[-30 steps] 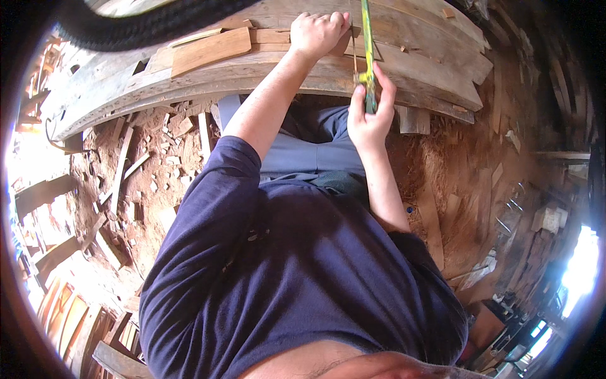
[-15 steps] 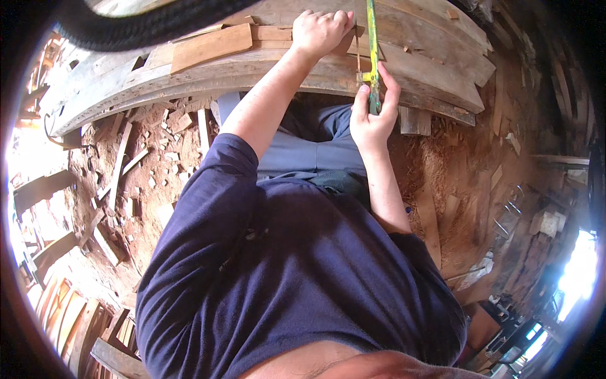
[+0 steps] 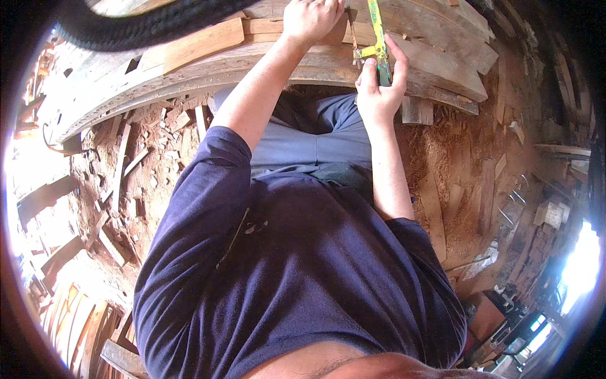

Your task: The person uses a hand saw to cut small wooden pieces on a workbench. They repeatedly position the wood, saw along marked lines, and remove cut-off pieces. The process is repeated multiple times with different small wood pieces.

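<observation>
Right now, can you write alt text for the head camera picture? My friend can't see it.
A person's right hand grips a yellow-green saw, while the left hand rests against a brown wood piece on wide planks. Wood scraps lie on the brown floor.

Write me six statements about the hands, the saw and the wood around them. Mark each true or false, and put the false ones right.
1. The right hand holds the saw. True.
2. The saw's frame is red. False: it is yellow-green.
3. The left hand touches a piece of wood. True.
4. The saw is to the left of the left hand. False: it is to its right.
5. The board left of the left hand lies on the floor. False: it lies on the bench.
6. Wood scraps lie on the floor. True.
</observation>
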`<control>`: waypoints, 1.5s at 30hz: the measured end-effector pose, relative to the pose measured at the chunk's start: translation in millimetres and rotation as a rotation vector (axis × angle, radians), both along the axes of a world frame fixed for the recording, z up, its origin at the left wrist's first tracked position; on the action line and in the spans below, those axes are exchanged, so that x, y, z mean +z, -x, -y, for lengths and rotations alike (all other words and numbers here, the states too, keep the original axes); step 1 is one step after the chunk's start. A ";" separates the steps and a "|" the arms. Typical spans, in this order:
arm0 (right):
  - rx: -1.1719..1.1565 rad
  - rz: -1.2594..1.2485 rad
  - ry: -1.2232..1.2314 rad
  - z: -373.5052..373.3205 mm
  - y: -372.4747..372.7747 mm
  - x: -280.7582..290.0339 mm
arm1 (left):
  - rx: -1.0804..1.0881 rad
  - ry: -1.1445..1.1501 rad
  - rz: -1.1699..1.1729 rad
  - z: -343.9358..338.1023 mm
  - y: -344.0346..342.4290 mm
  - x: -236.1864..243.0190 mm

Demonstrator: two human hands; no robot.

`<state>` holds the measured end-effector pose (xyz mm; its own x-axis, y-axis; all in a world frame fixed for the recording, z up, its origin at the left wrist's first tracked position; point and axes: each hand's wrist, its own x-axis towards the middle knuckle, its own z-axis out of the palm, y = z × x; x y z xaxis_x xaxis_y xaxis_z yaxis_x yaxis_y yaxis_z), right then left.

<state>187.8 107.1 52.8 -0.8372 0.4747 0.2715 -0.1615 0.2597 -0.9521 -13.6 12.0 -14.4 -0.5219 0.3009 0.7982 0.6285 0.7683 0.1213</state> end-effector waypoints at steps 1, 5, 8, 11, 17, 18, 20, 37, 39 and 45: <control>0.039 -0.062 -0.026 0.0 -1.1 1.5 | 0.001 -0.005 0.007 0.4 -0.8 0.0; 0.068 -0.059 0.012 -0.7 3.1 13.2 | -0.013 0.000 0.036 0.1 1.8 1.0; 0.050 -0.043 -0.064 -0.4 15.4 19.8 | -0.003 0.016 0.085 -0.3 3.8 0.8; 0.024 -0.092 -0.227 1.5 16.7 18.3 | 0.008 0.044 0.083 0.3 2.9 2.0; 0.041 -0.024 0.089 5.9 -38.4 4.9 | -0.019 -0.009 -0.050 2.6 -7.5 5.7; 0.048 -0.030 0.099 5.1 -44.9 4.1 | -0.034 -0.024 -0.091 3.0 -8.6 5.9; 0.046 -0.060 -0.049 2.1 -50.5 5.3 | -0.033 -0.012 -0.128 3.6 -10.3 5.9; 0.040 -0.091 -0.157 10.2 -33.6 17.6 | -0.010 -0.036 -0.168 3.8 -20.7 12.3; 0.075 -0.031 0.065 3.3 -15.2 19.3 | -0.003 -0.036 -0.161 1.9 -19.0 12.4; 0.010 -0.126 -0.172 7.6 8.4 11.6 | 0.028 -0.027 -0.137 -1.1 -13.0 16.0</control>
<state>179.4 99.5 64.3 -0.7961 0.4038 0.4508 -0.2800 0.4146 -0.8659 -0.7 13.1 1.6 -0.4150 0.2653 0.8703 0.6193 0.7831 0.0567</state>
